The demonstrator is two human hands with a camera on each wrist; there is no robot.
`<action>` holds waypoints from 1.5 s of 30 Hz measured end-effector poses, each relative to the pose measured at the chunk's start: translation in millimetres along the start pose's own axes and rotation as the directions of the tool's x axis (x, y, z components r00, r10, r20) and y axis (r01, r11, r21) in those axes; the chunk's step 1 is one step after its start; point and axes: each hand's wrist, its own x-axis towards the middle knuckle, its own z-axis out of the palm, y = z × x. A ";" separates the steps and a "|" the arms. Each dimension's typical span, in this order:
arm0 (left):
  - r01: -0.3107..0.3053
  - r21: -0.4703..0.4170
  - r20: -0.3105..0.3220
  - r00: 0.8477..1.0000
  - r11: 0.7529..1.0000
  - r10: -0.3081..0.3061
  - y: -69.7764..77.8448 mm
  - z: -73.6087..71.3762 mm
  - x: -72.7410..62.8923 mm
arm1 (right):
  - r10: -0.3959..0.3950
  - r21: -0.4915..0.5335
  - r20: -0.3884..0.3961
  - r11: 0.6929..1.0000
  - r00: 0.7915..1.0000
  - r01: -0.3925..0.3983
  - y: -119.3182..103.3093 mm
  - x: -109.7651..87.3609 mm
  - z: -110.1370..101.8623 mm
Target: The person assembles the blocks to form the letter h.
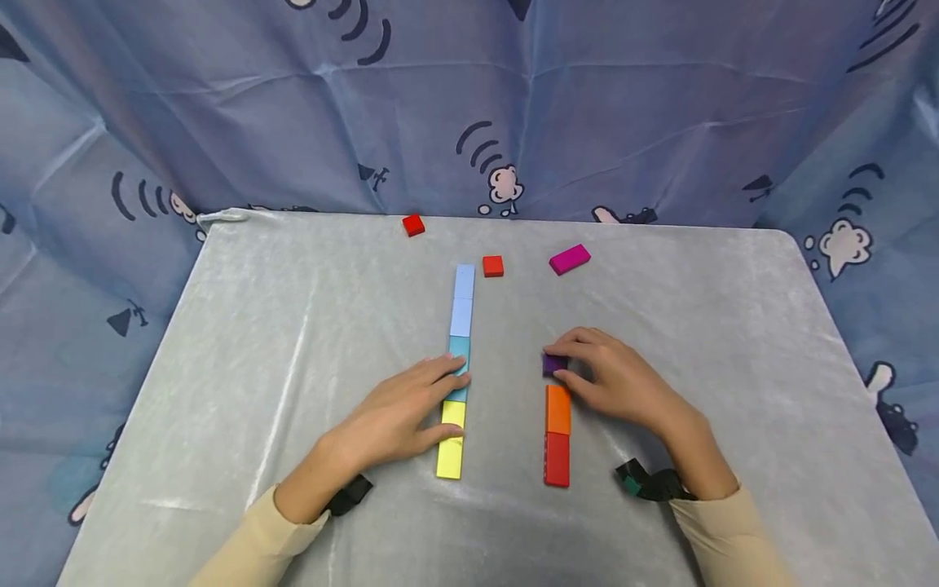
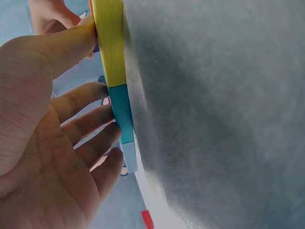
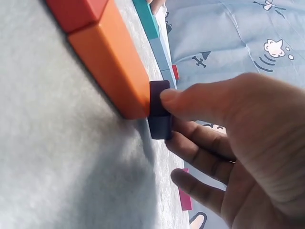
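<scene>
My left hand [image 1: 396,412] lies along a straight row of blocks, fingertips on the teal blocks [image 1: 459,346] and thumb against the yellow blocks [image 1: 450,461]. Light blue blocks [image 1: 462,316] make up the far end of this row. To the right, my right hand [image 1: 627,379] pinches a small dark purple block [image 3: 159,102] between thumb and fingers. In the head view, this block sits just beyond an orange block [image 1: 558,409], which lies end to end with a red block [image 1: 557,461] nearer me. The right wrist view shows the purple block close to the orange one's end.
Toward the back of the grey cloth-covered table [image 1: 734,326] lie a small red block [image 1: 414,225] at the edge, an orange-red block [image 1: 493,266] beside the long row, and a magenta block [image 1: 570,259] farther right. A patterned blue curtain [image 1: 411,98] hangs behind.
</scene>
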 end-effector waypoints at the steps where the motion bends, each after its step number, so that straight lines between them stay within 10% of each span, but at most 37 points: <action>1: 0.000 0.001 0.000 1.000 1.000 0.000 0.0 -0.5 0.1 | 0.003 0.001 0.012 1.000 1.000 -0.003 0.0 -0.2 -0.1; 45: 0.001 -0.001 0.007 1.000 1.000 -0.001 -0.7 -0.7 -0.3 | 0.037 0.002 0.094 0.999 0.995 -0.037 -2.9 -0.9 -1.8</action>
